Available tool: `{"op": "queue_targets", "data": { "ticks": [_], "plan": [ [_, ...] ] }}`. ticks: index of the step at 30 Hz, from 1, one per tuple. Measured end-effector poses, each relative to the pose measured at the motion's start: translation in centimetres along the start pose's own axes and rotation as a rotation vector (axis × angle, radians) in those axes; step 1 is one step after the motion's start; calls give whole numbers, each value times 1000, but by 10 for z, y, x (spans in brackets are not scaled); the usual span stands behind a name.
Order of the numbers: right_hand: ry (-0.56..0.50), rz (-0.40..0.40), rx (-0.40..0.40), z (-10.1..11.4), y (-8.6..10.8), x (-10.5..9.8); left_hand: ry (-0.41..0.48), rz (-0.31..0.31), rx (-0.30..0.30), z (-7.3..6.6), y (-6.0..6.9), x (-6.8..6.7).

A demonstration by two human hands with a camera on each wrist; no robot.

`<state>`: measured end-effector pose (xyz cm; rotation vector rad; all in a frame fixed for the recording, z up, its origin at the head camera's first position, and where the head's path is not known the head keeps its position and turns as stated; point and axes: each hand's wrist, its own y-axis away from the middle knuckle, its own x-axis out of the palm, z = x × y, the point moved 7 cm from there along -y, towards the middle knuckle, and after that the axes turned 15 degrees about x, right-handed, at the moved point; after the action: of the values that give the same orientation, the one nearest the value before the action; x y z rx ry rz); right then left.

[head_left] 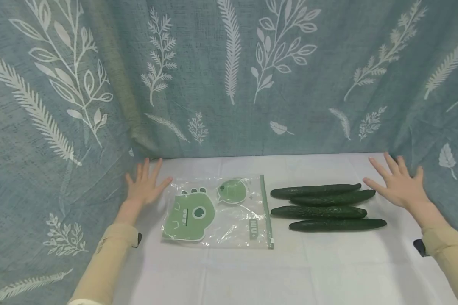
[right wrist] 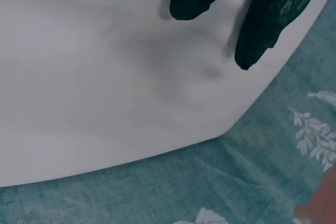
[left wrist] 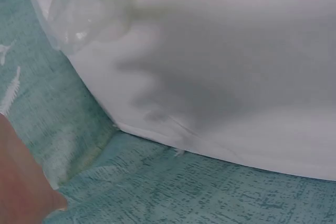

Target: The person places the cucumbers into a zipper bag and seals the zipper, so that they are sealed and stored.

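Left hand (head_left: 143,189): fingers spread, empty, 10 o'clock of bag (head_left: 225,218)
Right hand (head_left: 400,184): likewise, 2 o'clock of cucumbers (head_left: 324,212)
Curtain (head_left: 213,84): 12 o'clock, seemingly touching table (head_left: 236,275)

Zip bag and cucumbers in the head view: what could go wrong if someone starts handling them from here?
The cucumbers are rounded and loose on the white tabletop, so lifting one might roll a neighbour; the two farthest lie closest together.
The bag is thin plastic lying flat, so it could slide or crumple if pulled with one hand.
Its zip strip sits close to the cucumbers' left ends, so opening it there might nudge them.
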<state>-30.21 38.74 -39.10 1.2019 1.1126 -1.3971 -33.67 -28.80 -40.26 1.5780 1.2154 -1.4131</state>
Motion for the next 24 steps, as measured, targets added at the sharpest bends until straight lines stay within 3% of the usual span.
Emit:
{"op": "queue_targets", "data": {
  "ticks": [17,24],
  "plan": [
    [24,-95,-148,44,20,2,-12,-42,141,-35,-6,-6],
    [21,-113,-190,59,24,3,39,-51,190,-51,-9,-4]
  ]
}}
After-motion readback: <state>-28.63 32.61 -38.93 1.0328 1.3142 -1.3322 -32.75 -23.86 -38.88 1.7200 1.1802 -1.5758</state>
